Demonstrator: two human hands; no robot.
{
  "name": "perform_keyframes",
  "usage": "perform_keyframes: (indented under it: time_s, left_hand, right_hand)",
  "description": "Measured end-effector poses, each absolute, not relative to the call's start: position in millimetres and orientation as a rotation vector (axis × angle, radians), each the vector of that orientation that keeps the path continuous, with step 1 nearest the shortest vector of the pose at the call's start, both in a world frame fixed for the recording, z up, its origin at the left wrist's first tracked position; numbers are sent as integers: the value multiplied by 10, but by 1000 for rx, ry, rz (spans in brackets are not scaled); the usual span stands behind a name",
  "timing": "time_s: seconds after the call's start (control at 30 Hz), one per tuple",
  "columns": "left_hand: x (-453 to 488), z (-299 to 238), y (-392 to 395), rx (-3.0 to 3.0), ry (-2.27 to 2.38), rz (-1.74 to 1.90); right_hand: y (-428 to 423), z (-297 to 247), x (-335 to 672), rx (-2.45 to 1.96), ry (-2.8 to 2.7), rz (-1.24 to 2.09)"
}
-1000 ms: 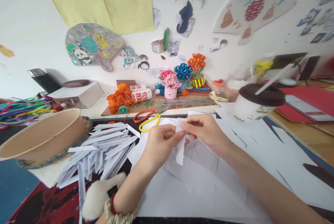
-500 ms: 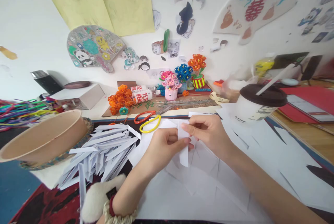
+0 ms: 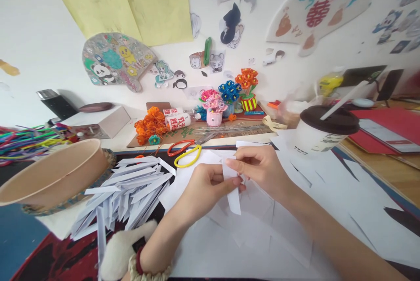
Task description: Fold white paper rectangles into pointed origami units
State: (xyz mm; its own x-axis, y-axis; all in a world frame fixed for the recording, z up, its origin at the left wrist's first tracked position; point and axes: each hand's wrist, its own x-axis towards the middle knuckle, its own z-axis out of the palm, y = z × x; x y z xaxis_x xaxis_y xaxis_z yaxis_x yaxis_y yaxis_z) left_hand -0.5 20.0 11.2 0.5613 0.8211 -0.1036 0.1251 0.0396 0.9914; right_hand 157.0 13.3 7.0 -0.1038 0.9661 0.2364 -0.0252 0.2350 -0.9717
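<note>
A narrow white paper strip [image 3: 234, 202] is pinched between both hands above the sheets of white paper [image 3: 249, 246]. My left hand [image 3: 210, 185] grips the strip's middle between thumb and fingers. At its upper end, my right hand [image 3: 257, 165] holds the same strip with thumb and fingertips closed. Part of the strip is hidden behind my fingers. A heap of folded white paper strips [image 3: 131, 189] lies left of my left hand. Scissors with one red and one yellow handle [image 3: 187, 158] rest just beyond my hands.
A round beige bowl [image 3: 49, 171] stands at the left, and a white stuffed thing [image 3: 120, 250] sits by my left wrist. On the right is a lidded cup [image 3: 323, 132] with a straw. Flower pots [image 3: 215, 118] and orange flowers [image 3: 151, 126] line the back.
The strip's lower end reaches a little further down and to the right. Both hands keep their hold on it with only slight movement.
</note>
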Motion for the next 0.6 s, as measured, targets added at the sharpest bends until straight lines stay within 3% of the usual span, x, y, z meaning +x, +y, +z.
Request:
perform_keyframes:
  time_s: [0.2, 0.6]
  left_hand:
    - [-6, 92, 207, 1574, 902, 597]
    - [-13, 98, 217, 1353, 916, 638]
  right_hand:
    - [160, 69, 1592, -1062, -1396, 964]
    - [238, 22, 1689, -986, -1180, 1029]
